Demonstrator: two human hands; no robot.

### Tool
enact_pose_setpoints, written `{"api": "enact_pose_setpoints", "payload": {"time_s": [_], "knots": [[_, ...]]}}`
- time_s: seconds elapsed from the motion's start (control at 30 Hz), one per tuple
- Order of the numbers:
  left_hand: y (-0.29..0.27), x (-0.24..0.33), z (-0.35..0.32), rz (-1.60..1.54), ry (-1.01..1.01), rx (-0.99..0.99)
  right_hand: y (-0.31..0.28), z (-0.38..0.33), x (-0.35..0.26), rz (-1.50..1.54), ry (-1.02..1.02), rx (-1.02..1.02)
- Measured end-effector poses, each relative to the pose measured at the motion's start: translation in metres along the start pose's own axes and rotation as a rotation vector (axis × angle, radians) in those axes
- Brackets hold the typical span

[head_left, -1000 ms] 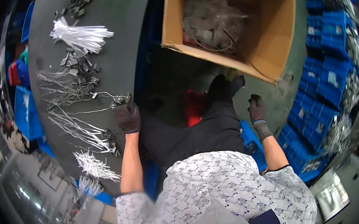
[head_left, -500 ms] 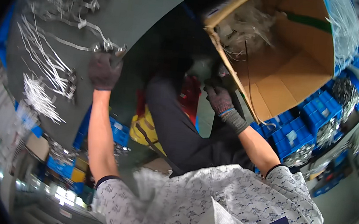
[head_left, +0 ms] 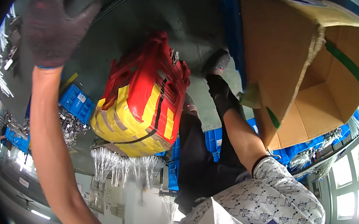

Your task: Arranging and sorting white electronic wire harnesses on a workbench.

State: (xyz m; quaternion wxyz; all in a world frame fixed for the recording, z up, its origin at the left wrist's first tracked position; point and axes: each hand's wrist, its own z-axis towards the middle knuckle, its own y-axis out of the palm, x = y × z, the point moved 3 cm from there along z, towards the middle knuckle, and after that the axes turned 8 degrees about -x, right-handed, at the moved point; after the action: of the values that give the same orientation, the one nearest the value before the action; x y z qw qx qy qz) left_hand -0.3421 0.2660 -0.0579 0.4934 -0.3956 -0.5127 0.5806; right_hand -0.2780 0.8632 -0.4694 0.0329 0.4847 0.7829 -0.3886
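The left hand (head_left: 53,24), in a dark knit glove, rests flat at the far left against the edge of a grey table (head_left: 30,79), fingers spread and clamped on nothing that shows. The right hand (head_left: 222,92), also in a dark glove, reaches to the lower left corner of a big cardboard box (head_left: 280,66) at the far right; whether its fingers are apart or closed I cannot tell, since they are hidden against the box. The box stands open and tilted, with a green tape strip inside. Between the arms sits a red and yellow plastic stool (head_left: 143,104). Blue crates (head_left: 74,101) lie under the table at the left, beside bundles of white ties (head_left: 121,163).
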Motion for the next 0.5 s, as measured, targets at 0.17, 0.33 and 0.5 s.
{"api": "enact_pose_setpoints", "payload": {"time_s": [0.17, 0.33, 0.5], "knots": [[0.038, -0.002, -0.049, -0.142, -0.012, 0.251, 0.052, 0.054, -0.075, -0.706, -0.02, -0.472], [0.099, -0.004, -0.093, -0.05, 0.073, 0.198, 0.043, 0.148, -0.071, -0.596, 0.102, -0.248], [0.151, 0.003, -0.106, 0.03, 0.15, 0.183, 0.055, 0.236, 0.055, 0.066, 0.273, 0.269]]}}
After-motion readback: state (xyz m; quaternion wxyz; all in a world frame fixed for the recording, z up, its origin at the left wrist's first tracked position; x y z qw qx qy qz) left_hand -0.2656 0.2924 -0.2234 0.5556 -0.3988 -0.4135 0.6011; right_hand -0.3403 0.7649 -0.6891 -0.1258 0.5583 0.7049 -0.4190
